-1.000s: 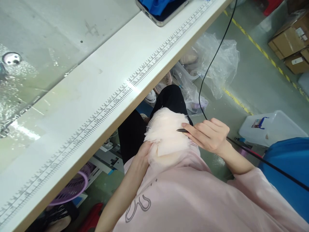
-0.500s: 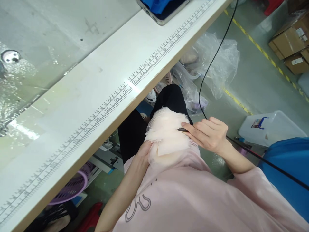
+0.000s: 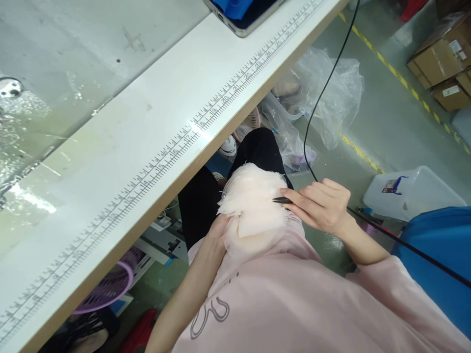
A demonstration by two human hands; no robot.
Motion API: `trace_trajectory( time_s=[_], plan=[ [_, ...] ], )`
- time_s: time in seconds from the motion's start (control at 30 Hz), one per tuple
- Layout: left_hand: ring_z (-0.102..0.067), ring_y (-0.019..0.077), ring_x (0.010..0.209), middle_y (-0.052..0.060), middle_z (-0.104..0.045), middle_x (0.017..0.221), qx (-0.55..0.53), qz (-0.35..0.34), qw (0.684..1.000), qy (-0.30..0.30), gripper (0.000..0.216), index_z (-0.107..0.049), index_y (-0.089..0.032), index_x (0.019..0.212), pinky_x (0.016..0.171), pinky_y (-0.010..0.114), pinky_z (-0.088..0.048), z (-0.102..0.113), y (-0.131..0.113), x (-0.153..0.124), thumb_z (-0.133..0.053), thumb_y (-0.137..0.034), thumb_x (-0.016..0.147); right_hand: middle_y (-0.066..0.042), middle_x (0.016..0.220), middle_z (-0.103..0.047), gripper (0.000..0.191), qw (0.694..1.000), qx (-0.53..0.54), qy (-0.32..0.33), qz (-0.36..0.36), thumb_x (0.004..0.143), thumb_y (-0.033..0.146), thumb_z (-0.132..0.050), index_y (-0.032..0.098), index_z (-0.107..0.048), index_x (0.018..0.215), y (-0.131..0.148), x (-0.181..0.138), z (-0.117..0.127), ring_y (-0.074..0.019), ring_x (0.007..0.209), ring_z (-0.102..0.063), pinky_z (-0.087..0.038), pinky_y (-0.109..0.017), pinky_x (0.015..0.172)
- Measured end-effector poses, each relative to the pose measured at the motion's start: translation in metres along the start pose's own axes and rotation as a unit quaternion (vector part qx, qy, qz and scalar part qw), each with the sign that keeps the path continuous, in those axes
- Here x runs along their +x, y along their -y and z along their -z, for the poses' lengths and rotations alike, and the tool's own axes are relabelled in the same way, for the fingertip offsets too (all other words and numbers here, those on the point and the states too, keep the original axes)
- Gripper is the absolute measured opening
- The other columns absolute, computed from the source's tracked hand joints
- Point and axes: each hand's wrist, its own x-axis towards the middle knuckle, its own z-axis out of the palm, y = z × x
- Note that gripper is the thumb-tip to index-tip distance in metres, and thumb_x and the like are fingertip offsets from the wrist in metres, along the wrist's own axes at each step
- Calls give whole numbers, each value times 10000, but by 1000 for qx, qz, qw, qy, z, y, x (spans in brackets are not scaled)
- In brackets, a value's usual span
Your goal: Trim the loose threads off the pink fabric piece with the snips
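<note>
A pile of thin, pale cream fabric (image 3: 257, 196) with frayed edges lies across my lap. My left hand (image 3: 220, 228) is closed on its left edge, with the fingertips partly hidden by the cloth. At the right side of the pile, my right hand (image 3: 320, 203) is closed around a slim black pointed tool (image 3: 282, 200), like tweezers or thread snips. Its tip points left over the fabric. The rest of the tool is hidden in my fingers.
A white table (image 3: 154, 127) with a printed ruler edge runs diagonally before me, bearing a phone (image 3: 253, 24). A black cable (image 3: 331, 78) hangs at right. Plastic bags (image 3: 327, 98), cardboard boxes (image 3: 434, 63) and a clear bin (image 3: 408, 193) are on the floor. A purple basket (image 3: 110, 289) sits lower left.
The black tool's tip has shifted slightly right, and more of the tool shows beyond my fingers. My left hand still grips the fabric's edge. The view has shifted slightly.
</note>
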Motion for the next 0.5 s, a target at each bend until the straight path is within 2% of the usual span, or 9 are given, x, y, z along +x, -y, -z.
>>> trace_trajectory(
  time_s=[0.2, 0.5],
  plan=[
    [-720, 276, 966, 57, -770, 830, 2, 2, 1000, 4, 313, -726, -163, 957, 930, 355, -554, 0, 1, 0, -605, -75, 682, 44, 625, -604, 258, 1000, 27, -1, -7, 897, 333, -650, 163, -658, 1090, 2, 1, -3, -86, 542, -444, -228, -283, 545],
    [-713, 284, 954, 33, -763, 810, 52, -52, 997, -8, 253, -720, -210, 884, 899, 356, -567, 2, 1, 4, -646, -101, 668, 38, 657, -597, 249, 992, 114, 24, -40, 930, 371, -590, 202, -679, 1090, 0, -2, -2, -77, 553, -484, -271, -262, 549]
  ],
)
